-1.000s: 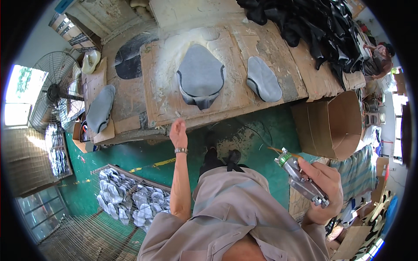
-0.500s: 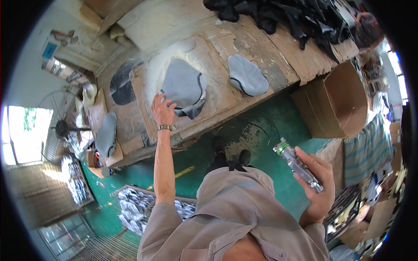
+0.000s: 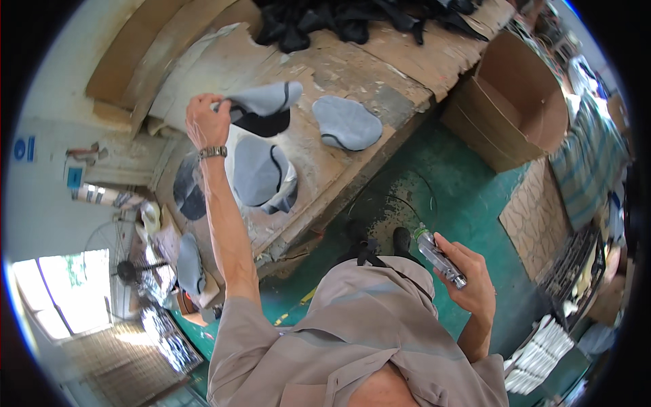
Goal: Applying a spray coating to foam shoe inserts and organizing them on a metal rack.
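Observation:
My left hand (image 3: 208,121), with a watch on the wrist, pinches the end of a grey fabric piece (image 3: 261,99) with a black edge band. The piece is raised over the far part of the worktable, its dark underside partly showing. Below it on the table lies another rounded grey piece (image 3: 256,173) with a black band, its near edge folded. A third grey piece (image 3: 347,123) lies flat to the right. My right hand (image 3: 469,275) is wrapped round a silver metal tool with a green ring (image 3: 441,258), which looks like a spray gun, held out over the floor.
The cardboard-covered worktable (image 3: 325,180) carries whitish residue. Black material (image 3: 339,20) is heaped at its far edge. Right of it stands an open cardboard box (image 3: 505,102). At left are a dark piece (image 3: 190,186), another grey piece (image 3: 190,264) and a fan (image 3: 127,273).
My left hand has left the lying piece, reached farther over the table and lifted a grey piece. The view has turned; my right hand still holds the silver tool.

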`<action>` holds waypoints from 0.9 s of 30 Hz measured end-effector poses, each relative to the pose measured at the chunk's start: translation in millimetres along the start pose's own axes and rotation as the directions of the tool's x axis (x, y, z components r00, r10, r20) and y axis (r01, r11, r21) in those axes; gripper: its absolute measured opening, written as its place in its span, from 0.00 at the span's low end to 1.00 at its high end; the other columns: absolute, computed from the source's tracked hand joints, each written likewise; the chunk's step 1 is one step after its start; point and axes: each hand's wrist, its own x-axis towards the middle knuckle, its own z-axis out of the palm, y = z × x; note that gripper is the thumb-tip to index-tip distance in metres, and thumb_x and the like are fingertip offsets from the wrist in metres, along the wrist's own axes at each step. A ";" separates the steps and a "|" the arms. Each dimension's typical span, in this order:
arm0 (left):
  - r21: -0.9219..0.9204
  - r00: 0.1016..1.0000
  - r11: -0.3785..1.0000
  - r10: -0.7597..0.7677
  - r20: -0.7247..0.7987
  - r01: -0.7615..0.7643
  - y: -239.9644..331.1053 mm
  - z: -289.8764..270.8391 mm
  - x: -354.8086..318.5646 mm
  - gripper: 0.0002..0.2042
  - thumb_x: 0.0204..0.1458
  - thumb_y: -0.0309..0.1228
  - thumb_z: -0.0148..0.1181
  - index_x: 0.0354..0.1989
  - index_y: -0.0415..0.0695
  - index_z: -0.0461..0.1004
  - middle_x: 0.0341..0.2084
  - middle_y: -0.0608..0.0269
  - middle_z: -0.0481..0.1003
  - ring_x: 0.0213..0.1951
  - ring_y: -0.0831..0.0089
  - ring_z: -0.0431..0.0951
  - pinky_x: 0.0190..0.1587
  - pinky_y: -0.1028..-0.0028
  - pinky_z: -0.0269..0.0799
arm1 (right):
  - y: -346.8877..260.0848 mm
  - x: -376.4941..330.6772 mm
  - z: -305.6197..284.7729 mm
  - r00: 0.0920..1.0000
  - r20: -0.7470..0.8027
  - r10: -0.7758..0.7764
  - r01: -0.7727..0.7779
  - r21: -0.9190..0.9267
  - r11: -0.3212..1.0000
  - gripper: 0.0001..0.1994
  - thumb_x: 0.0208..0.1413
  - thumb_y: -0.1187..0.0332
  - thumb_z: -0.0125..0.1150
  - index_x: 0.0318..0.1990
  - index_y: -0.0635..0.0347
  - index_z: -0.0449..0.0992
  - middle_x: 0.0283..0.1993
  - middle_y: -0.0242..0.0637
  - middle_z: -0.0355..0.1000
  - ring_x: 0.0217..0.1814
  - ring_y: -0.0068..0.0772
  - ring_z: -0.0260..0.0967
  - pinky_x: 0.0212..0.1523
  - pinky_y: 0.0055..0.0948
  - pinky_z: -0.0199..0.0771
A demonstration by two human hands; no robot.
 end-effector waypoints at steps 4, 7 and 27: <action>-0.002 0.986 1.000 0.029 -0.165 -0.030 64.6 66.0 24.0 0.08 0.42 0.35 0.74 0.32 0.53 0.85 0.38 0.61 0.77 0.45 0.57 0.77 0.48 0.58 0.73 | 5.7 -17.3 -1.2 0.991 -0.062 0.121 -0.122 -0.013 0.992 0.36 0.40 0.84 0.65 0.64 0.62 0.74 0.41 0.47 0.76 0.38 0.54 0.74 0.40 0.40 0.74; 0.069 0.995 0.998 0.004 -0.099 0.003 112.8 146.1 -5.3 0.08 0.48 0.40 0.68 0.34 0.54 0.84 0.34 0.59 0.76 0.41 0.57 0.78 0.43 0.56 0.74 | 6.4 -26.6 -2.6 0.974 -0.121 0.191 -0.192 -0.002 0.981 0.35 0.40 0.84 0.64 0.64 0.63 0.74 0.41 0.47 0.76 0.39 0.53 0.75 0.40 0.40 0.74; 0.437 -0.054 0.771 -0.468 0.882 0.463 4.1 81.7 -608.6 0.22 0.58 0.44 0.53 0.56 0.45 0.80 0.60 0.53 0.76 0.60 0.56 0.77 0.63 0.61 0.72 | -30.7 44.3 -51.3 0.968 0.181 -0.176 0.155 0.123 0.980 0.38 0.37 0.63 0.64 0.62 0.70 0.75 0.32 0.46 0.74 0.31 0.43 0.75 0.33 0.31 0.72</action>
